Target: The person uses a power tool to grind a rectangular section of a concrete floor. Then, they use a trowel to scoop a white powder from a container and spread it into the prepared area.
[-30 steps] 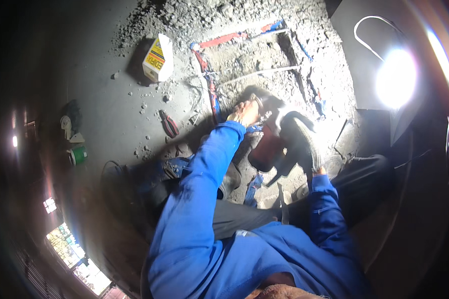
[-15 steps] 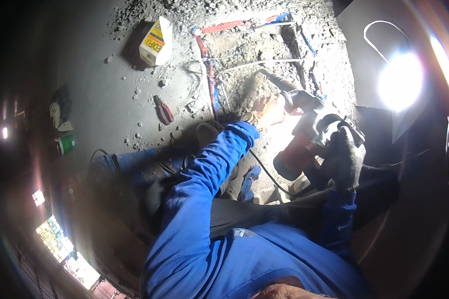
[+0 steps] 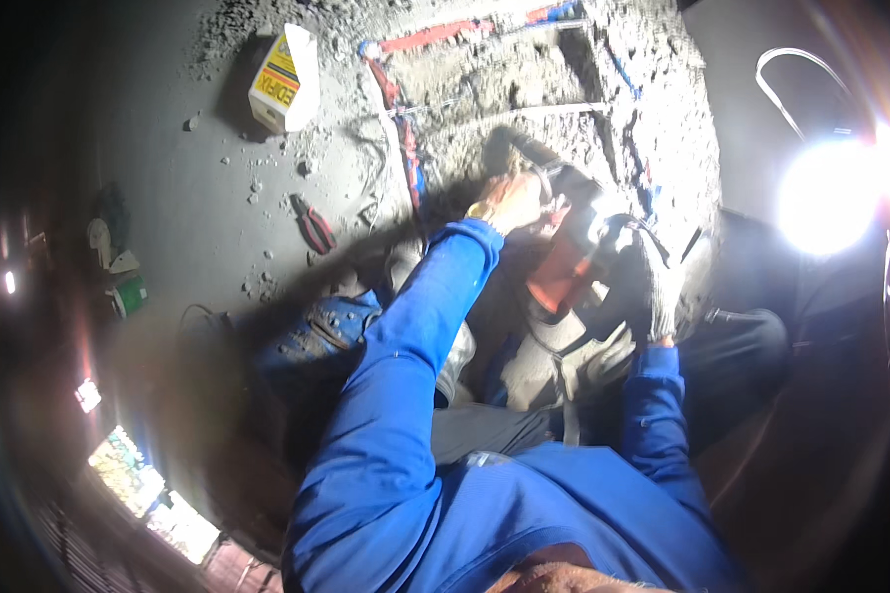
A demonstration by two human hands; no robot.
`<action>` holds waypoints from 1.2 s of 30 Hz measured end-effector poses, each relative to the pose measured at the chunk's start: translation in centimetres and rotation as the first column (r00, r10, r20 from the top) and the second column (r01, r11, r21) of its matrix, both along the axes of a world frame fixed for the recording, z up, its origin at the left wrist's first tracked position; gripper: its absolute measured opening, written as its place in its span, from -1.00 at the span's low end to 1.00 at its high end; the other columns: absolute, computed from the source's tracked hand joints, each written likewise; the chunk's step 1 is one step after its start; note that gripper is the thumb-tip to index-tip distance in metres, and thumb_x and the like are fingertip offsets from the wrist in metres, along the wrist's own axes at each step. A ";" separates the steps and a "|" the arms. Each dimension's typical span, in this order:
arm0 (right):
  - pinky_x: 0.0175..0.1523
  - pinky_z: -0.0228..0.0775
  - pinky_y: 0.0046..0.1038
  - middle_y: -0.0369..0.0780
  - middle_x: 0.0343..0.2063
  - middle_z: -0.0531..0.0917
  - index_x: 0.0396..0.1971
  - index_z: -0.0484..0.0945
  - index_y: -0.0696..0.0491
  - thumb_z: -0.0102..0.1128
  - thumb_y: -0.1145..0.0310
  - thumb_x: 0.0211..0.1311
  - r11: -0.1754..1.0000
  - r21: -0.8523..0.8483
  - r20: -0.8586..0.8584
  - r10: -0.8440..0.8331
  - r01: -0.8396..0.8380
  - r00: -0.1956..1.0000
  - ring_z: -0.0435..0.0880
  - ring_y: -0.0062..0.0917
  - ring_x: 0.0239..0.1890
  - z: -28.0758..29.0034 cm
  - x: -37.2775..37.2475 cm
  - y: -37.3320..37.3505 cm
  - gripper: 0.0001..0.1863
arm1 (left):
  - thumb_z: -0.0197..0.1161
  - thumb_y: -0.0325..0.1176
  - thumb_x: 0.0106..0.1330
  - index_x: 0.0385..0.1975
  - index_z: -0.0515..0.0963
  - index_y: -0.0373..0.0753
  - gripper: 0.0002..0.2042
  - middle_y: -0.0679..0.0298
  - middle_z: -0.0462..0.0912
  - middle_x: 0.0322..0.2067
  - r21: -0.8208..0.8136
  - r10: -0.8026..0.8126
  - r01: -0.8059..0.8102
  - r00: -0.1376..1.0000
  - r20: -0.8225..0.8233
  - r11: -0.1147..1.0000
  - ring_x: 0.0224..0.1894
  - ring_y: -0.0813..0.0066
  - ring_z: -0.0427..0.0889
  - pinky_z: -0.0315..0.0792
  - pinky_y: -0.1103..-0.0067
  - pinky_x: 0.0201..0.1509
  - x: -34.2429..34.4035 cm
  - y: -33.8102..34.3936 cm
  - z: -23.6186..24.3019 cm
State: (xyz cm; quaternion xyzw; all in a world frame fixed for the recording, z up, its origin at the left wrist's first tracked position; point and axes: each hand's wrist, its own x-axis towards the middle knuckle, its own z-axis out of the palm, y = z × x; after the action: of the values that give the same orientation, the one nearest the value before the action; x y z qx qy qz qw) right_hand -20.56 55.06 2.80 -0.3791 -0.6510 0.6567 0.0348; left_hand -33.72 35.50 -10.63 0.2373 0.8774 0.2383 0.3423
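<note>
Hands — both gripping power tool

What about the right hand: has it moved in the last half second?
Yes. Judged against the red-handled pliers, the right hand has moved up the picture and a little leftward.

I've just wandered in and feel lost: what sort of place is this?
Probably a building or renovation site, judging by the heavy power tool in use, the rough rectangular recess with rubble beside it, and the bright lamp.
</note>
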 end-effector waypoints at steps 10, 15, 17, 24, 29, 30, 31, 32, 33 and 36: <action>-0.31 0.46 -0.54 -0.24 -0.35 0.63 -0.12 0.56 0.17 0.24 0.34 0.18 0.967 -0.195 0.146 -0.136 0.164 0.980 0.57 -0.59 -0.39 -1.1 -0.2 0.7 -0.69 | 0.11 -0.38 0.03 -0.48 0.60 -0.31 -0.83 -0.07 0.64 -0.40 -0.115 -0.037 0.033 0.999 -0.033 0.993 -0.30 -0.02 0.66 0.52 0.24 -0.19 -1.7 1.5 1.7; -0.46 0.45 -0.54 -0.23 -0.44 0.61 -0.16 0.56 0.16 0.24 0.35 0.17 0.984 -0.101 0.048 -0.141 0.145 0.989 0.57 -0.58 -0.53 -3.3 0.1 2.0 -0.73 | 0.11 -0.39 0.03 -0.48 0.60 -0.32 -0.83 -0.09 0.64 -0.41 -0.121 -0.002 0.000 1.000 -0.020 0.993 -0.29 -0.03 0.66 0.52 0.25 -0.17 -1.5 2.3 1.0; -0.50 0.45 -0.53 -0.23 -0.46 0.61 -0.18 0.56 0.15 0.23 0.36 0.17 0.983 -0.094 0.030 -0.157 0.159 0.987 0.56 -0.58 -0.57 -4.0 0.3 2.3 -0.74 | 0.10 -0.39 0.03 -0.48 0.60 -0.32 -0.83 -0.10 0.64 -0.41 -0.127 0.005 -0.005 1.000 -0.002 0.992 -0.28 -0.05 0.65 0.52 0.25 -0.16 -1.5 2.5 0.5; -0.41 0.46 -0.57 -0.26 -0.42 0.62 -0.19 0.60 0.11 0.22 0.36 0.18 0.977 -0.130 0.094 -0.158 0.170 0.983 0.56 -0.63 -0.49 -3.3 0.0 2.2 -0.77 | 0.08 -0.41 0.03 -0.46 0.60 -0.31 -0.82 -0.10 0.64 -0.39 -0.076 0.030 -0.030 1.000 -0.006 0.997 -0.26 -0.05 0.65 0.52 0.24 -0.14 -1.3 2.6 -0.2; -0.21 0.47 -0.55 -0.19 -0.23 0.65 0.03 0.48 0.18 0.23 0.37 0.18 0.993 -0.098 0.115 -0.055 0.066 0.992 0.60 -0.58 -0.27 -3.5 -0.2 3.3 -0.58 | 0.08 -0.40 0.05 -0.45 0.60 -0.29 -0.82 -0.10 0.64 -0.37 -0.045 0.014 -0.013 1.000 0.015 0.999 -0.26 -0.05 0.65 0.52 0.23 -0.16 -1.6 2.7 0.1; -0.17 0.47 -0.55 -0.19 -0.21 0.64 0.05 0.47 0.19 0.23 0.37 0.18 0.997 -0.063 0.115 -0.031 0.039 0.993 0.60 -0.58 -0.23 -3.5 -0.2 3.5 -0.57 | 0.07 -0.39 0.05 -0.45 0.60 -0.29 -0.82 -0.10 0.64 -0.37 -0.041 0.023 -0.022 1.000 0.011 0.999 -0.26 -0.05 0.65 0.52 0.23 -0.17 -1.4 2.7 -0.6; -0.13 0.47 -0.55 -0.18 -0.18 0.64 0.06 0.46 0.21 0.23 0.37 0.19 1.000 -0.027 0.116 -0.006 0.009 0.993 0.59 -0.58 -0.20 -3.3 -0.4 3.5 -0.55 | 0.07 -0.39 0.06 -0.46 0.60 -0.30 -0.82 -0.10 0.64 -0.37 -0.037 0.033 -0.032 0.999 0.007 0.999 -0.26 -0.05 0.64 0.52 0.23 -0.18 -1.3 2.7 -1.1; -0.08 0.45 -0.55 -0.17 -0.16 0.64 0.06 0.46 0.22 0.23 0.37 0.18 1.000 -0.018 0.140 -0.020 0.023 0.990 0.59 -0.58 -0.17 -2.9 -0.6 3.4 -0.55 | 0.07 -0.40 0.04 -0.49 0.58 -0.33 -0.83 -0.11 0.63 -0.42 -0.008 0.042 -0.042 0.999 -0.015 0.999 -0.31 -0.06 0.64 0.52 0.23 -0.24 -1.0 2.7 -1.6; -0.03 0.44 -0.55 -0.16 -0.13 0.63 0.06 0.46 0.23 0.23 0.36 0.18 0.999 -0.008 0.164 -0.036 0.038 0.986 0.58 -0.58 -0.14 -2.4 -0.9 3.2 -0.55 | 0.06 -0.41 0.02 -0.53 0.57 -0.36 -0.83 -0.13 0.62 -0.46 0.021 0.051 -0.050 0.998 -0.037 0.999 -0.35 -0.08 0.64 0.52 0.23 -0.30 -0.9 2.7 -1.7; -0.31 0.48 -0.55 -0.16 -0.24 0.63 0.05 0.43 0.20 0.26 0.34 0.16 0.993 -0.080 0.127 -0.078 0.089 0.989 0.60 -0.57 -0.28 -2.1 -0.9 3.1 -0.52 | 0.06 -0.43 0.00 -0.56 0.55 -0.40 -0.83 -0.14 0.61 -0.51 0.050 0.050 -0.048 0.998 -0.034 0.998 -0.40 -0.09 0.64 0.52 0.22 -0.35 -0.8 2.8 -1.3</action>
State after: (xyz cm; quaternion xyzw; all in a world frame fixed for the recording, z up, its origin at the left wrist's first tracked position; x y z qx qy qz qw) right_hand -21.43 58.21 0.67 -0.4472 -0.6068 0.6571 0.0055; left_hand -34.56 38.29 -11.94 0.2284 0.8827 0.2638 0.3149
